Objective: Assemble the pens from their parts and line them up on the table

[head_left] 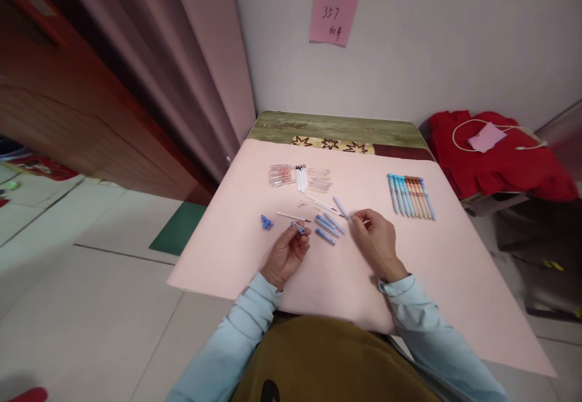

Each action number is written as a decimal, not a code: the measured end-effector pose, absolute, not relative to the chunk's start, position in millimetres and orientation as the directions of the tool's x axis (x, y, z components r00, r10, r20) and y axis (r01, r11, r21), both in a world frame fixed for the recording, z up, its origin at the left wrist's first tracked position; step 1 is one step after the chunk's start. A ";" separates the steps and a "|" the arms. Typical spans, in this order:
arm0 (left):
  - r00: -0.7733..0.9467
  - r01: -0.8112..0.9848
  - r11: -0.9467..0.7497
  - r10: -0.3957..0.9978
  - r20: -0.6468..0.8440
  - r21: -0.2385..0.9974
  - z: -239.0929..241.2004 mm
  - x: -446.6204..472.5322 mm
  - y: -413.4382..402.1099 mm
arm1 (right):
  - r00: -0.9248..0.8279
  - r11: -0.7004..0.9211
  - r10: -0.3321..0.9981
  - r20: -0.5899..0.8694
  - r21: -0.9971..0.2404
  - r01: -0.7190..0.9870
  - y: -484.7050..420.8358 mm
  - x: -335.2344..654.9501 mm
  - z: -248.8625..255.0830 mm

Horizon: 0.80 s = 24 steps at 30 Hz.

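My left hand (288,249) is pinched around a short blue pen barrel piece (298,227). The fingers of my right hand (376,237) are closed at the lower end of a pale blue pen barrel (341,207), which slants up and left. Between the hands lie several blue pen barrel parts (325,236). Just beyond my left fingers is a white ink refill (291,216) with a dark tip, and more white refills (322,202) lie farther back. Tiny springs (302,204) appear near them, too small to make out well. A small pile of blue plastic pieces (267,222) sits left of my left hand.
A row of assembled pens (411,197), blue and brown, lies at the right. At the back left are clear tubes (282,175), white refills (301,179) and clear barrels (319,180). Pink paper (218,238) covers the table. Red cloth (500,171) lies beyond its right edge.
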<state>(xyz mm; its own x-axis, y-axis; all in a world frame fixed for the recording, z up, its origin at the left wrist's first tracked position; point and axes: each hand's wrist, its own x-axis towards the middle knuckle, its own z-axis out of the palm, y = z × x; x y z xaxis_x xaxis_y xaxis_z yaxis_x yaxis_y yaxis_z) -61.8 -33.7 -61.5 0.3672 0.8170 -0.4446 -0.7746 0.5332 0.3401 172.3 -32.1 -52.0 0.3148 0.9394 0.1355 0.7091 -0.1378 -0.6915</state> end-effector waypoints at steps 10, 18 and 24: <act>0.345 -0.813 0.498 0.830 -0.439 0.302 -63.0 -62.5 -30.9 | 0.321 -0.157 0.933 0.161 -0.620 0.769 -8.8 167.3 -67.8; 0.353 -0.811 0.492 0.843 -0.406 0.317 -68.4 -62.3 -30.0 | 0.114 0.040 0.948 0.298 -0.467 0.883 -15.4 160.4 -81.4; 0.338 -0.816 0.475 0.854 -0.396 0.328 -70.3 -62.9 -30.0 | 0.035 0.053 0.964 0.265 -0.320 0.946 -9.0 154.9 -82.5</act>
